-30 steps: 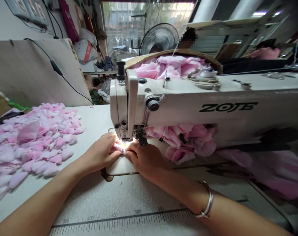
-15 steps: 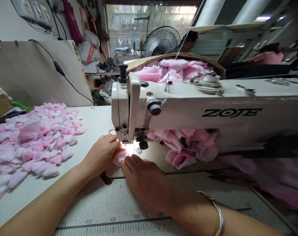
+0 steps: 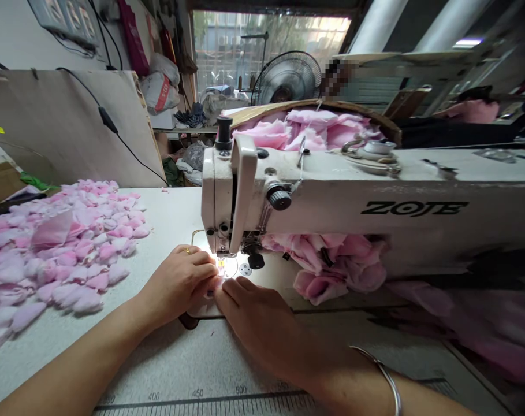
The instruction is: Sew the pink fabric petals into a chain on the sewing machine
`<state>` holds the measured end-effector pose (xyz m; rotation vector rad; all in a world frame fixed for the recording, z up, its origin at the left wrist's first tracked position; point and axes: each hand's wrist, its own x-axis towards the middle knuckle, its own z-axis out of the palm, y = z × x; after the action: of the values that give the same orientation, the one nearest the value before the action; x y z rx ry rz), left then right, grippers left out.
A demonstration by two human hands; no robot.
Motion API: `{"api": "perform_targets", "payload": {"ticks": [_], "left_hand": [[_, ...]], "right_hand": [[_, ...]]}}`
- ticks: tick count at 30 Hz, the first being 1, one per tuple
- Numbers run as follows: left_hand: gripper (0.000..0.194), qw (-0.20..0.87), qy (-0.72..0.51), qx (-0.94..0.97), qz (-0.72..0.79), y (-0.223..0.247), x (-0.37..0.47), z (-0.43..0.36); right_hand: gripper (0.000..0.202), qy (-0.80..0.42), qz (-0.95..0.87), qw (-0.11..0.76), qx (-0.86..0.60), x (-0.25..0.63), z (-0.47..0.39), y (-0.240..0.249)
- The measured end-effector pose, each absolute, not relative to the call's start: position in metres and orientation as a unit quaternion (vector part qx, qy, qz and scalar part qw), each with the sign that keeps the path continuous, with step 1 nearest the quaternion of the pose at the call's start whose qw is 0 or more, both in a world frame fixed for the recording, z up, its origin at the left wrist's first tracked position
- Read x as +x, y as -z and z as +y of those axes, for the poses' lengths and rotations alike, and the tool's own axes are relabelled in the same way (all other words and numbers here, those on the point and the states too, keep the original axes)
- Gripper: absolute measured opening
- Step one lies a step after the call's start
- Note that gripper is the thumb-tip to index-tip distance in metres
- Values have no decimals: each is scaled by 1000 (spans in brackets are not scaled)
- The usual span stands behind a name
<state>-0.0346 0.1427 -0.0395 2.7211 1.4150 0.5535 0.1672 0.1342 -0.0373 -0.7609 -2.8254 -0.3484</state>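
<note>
My left hand [image 3: 182, 283], with a ring on one finger, is closed at the near side of the lit needle area. Its fingers pinch a small pink fabric piece [image 3: 212, 286], mostly hidden between my hands. From the right, my right hand [image 3: 262, 320] presses bent fingertips onto the same piece; a silver bangle [image 3: 386, 372] circles that wrist. Just beyond the fingertips is the presser foot [image 3: 222, 263] of a white sewing machine [image 3: 323, 202]. Glare blurs whether the fabric lies under the foot.
Many small stuffed pink pieces [image 3: 71, 248] cover the table at left. A pink fabric bundle [image 3: 331, 260] hangs under the machine arm. Behind stand a container of pink fabric [image 3: 318, 124] and a fan [image 3: 288, 78]. A printed ruler [image 3: 201, 404] runs along the front.
The view has shifted slightly, so the machine sits lower and further right. My hands stay at the needle, closer together, and less of the pink piece shows between them.
</note>
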Motion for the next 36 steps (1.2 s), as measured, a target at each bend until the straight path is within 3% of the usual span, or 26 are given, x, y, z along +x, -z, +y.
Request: {"api": "perform_targets", "payload": {"ticks": [7, 18, 23, 28, 36], "left_hand": [[24, -22, -184, 871, 454, 41, -36, 142], [20, -35, -251, 799, 545, 20, -52, 132], [21, -84, -185, 729, 654, -4, -93, 106], [24, -112, -108, 696, 701, 10, -117, 92], [22, -61, -144, 718, 678, 13, -109, 86]], "right_hand": [[17, -134, -908, 152, -367, 187, 163, 39], [25, -147, -892, 161, -396, 192, 184, 46], [26, -160, -885, 169, -404, 190, 183, 43], [25, -164, -886, 176, -396, 190, 182, 41], [21, -157, -884, 190, -398, 189, 177, 37]]}}
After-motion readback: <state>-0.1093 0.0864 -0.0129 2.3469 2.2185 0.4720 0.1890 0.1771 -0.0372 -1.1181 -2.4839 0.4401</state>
